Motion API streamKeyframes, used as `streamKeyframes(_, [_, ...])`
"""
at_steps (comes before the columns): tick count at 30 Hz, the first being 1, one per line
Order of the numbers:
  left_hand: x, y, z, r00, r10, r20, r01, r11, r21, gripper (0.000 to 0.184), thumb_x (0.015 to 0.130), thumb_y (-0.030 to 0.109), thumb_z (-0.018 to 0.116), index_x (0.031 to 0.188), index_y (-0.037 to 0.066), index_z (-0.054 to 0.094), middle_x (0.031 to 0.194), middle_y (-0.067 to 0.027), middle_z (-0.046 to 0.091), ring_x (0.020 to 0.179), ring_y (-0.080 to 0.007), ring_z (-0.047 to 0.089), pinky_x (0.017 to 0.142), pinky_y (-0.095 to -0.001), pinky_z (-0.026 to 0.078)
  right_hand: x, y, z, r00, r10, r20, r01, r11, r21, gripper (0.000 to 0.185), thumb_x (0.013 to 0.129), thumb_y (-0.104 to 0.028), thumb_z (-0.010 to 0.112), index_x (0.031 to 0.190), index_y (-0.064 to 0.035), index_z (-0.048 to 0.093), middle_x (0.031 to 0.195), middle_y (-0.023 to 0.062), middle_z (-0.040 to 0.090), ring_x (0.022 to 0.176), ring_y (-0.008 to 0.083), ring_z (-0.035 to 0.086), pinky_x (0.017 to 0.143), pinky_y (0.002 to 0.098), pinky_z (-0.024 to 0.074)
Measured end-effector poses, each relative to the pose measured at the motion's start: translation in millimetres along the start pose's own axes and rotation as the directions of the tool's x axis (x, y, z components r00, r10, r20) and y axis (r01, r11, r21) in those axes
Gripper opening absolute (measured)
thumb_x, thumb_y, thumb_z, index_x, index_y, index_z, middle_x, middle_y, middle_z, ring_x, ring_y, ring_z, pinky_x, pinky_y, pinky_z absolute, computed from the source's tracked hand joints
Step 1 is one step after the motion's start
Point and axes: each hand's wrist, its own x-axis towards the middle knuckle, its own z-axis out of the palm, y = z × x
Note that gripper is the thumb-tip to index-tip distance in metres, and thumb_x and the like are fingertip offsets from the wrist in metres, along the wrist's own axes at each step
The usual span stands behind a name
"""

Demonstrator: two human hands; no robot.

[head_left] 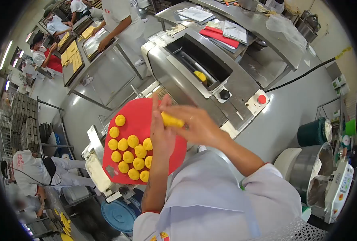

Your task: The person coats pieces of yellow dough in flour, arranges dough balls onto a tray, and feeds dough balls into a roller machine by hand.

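Observation:
A piece of yellow dough (pixel 172 120) is held between my two hands, above the right part of a red board (pixel 140 108). My left hand (pixel 161 130) stands upright with its palm against the dough. From the other side my right hand (pixel 198 125) presses on it, its fingers reaching across toward the left hand; both are slightly blurred. Several round yellow dough balls (pixel 140 151) lie on the left part of the board, each with a small dent on top. My left forearm hides part of the board.
Ahead stands a steel dough machine (pixel 186 74) with yellow dough (pixel 200 76) in its trough and a red button (pixel 261 99). Co-workers handle trays at a table (pixel 102 62) far left. A blue lid (pixel 117 217) is below the board. Green bin (pixel 311 132) and scale (pixel 339 188) stand right.

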Motion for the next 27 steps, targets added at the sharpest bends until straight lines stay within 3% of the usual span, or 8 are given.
streamKeyframes(2, [-1.0, 14.1, 5.6, 0.988, -0.012, 0.157, 0.072, 0.922, -0.381, 0.073, 0.102, 0.047, 0.051, 0.158, 0.008, 0.023, 0.160, -0.0172, 0.029, 0.148, -0.0280, 0.030, 0.118, -0.0442, 0.031, 31.2, -5.9, -20.2, 0.991, 0.134, -0.028, -0.135, 0.990, -0.036, 0.055, 0.083, -0.028, 0.079, 0.132, -0.0088, 0.064, 0.104, 0.0137, 0.073, 0.074, 0.0261, 0.071, 0.072, 0.0339, 0.0561])
streamKeyframes(6, [-13.5, 27.4, -58.1, 0.990, 0.139, 0.009, -0.138, 0.972, 0.188, 0.073, 0.103, 0.048, 0.048, 0.158, 0.007, 0.022, 0.163, -0.0157, 0.022, 0.150, -0.0317, 0.023, 0.120, -0.0463, 0.028, 120.3, 50.6, -57.6, 0.716, -0.098, -0.692, -0.046, 0.981, -0.186, 0.043, 0.091, -0.035, 0.071, 0.127, -0.0107, 0.068, 0.113, 0.0135, 0.072, 0.083, 0.0284, 0.070, 0.079, 0.0366, 0.0556])
streamKeyframes(9, [-48.5, 22.9, -113.3, 0.979, 0.100, -0.179, -0.053, 0.967, 0.250, 0.059, 0.104, 0.036, 0.051, 0.151, 0.003, 0.039, 0.156, -0.0177, 0.036, 0.145, -0.0290, 0.036, 0.116, -0.0422, 0.035, 109.8, 144.4, -46.3, 0.973, 0.094, -0.210, -0.221, 0.628, -0.746, 0.040, 0.094, -0.043, 0.065, 0.117, -0.0115, 0.074, 0.123, 0.0190, 0.066, 0.116, 0.0341, 0.060, 0.097, 0.0482, 0.0467])
streamKeyframes(14, [-82.4, 59.3, -235.5, 0.882, 0.334, -0.331, 0.204, 0.363, 0.909, 0.041, 0.100, 0.026, 0.060, 0.127, -0.004, 0.062, 0.128, -0.0179, 0.063, 0.125, -0.0296, 0.056, 0.106, -0.0379, 0.044, 53.7, 60.3, 31.4, 0.931, 0.093, -0.354, -0.189, 0.950, -0.247, 0.027, 0.092, -0.030, 0.068, 0.104, -0.0071, 0.076, 0.106, 0.0147, 0.068, 0.102, 0.0328, 0.061, 0.090, 0.0410, 0.0472])
streamKeyframes(19, [-3.3, 56.8, -367.9, 0.728, 0.565, -0.389, 0.472, 0.000, 0.882, 0.063, 0.089, 0.050, 0.068, 0.126, -0.001, 0.062, 0.130, -0.0332, 0.054, 0.124, -0.0458, 0.050, 0.107, -0.0501, 0.040, 26.0, 51.9, 132.4, 0.984, 0.159, 0.077, -0.140, 0.967, -0.212, 0.036, 0.090, -0.032, 0.071, 0.112, -0.0041, 0.072, 0.114, 0.0200, 0.064, 0.111, 0.0361, 0.058, 0.098, 0.0434, 0.0452])
streamKeyframes(21, [50.5, -4.5, -454.8, 0.811, 0.556, -0.179, 0.489, -0.479, 0.729, 0.085, 0.081, 0.064, 0.067, 0.136, 0.002, 0.054, 0.136, -0.0344, 0.048, 0.131, -0.0452, 0.044, 0.112, -0.0545, 0.032, 33.7, 71.8, 197.9, 0.978, 0.150, 0.145, -0.111, 0.962, -0.249, 0.047, 0.089, -0.039, 0.071, 0.120, -0.0034, 0.069, 0.124, 0.0231, 0.060, 0.121, 0.0379, 0.054, 0.103, 0.0442, 0.0431])
streamKeyframes(25, [44.7, 17.2, -364.0, 0.942, 0.286, -0.178, 0.147, 0.127, 0.981, 0.057, 0.087, 0.038, 0.068, 0.129, 0.003, 0.055, 0.128, -0.0225, 0.060, 0.121, -0.0389, 0.056, 0.104, -0.0469, 0.044, 46.9, 106.5, 309.2, 0.922, 0.320, 0.220, -0.224, 0.901, -0.371, 0.064, 0.087, -0.055, 0.066, 0.128, -0.0055, 0.064, 0.143, 0.0225, 0.046, 0.135, 0.0382, 0.042, 0.106, 0.0575, 0.0375])
streamKeyframes(27, [25.1, 28.2, -336.2, 0.847, 0.526, -0.070, -0.025, 0.171, 0.985, 0.050, 0.087, 0.034, 0.069, 0.123, 0.001, 0.057, 0.120, -0.0212, 0.063, 0.110, -0.0358, 0.062, 0.096, -0.0430, 0.049, 52.0, 115.2, 347.5, 0.927, 0.323, 0.191, -0.226, 0.887, -0.402, 0.067, 0.087, -0.057, 0.064, 0.131, -0.0062, 0.062, 0.148, 0.0219, 0.042, 0.137, 0.0377, 0.038, 0.106, 0.0629, 0.0352])
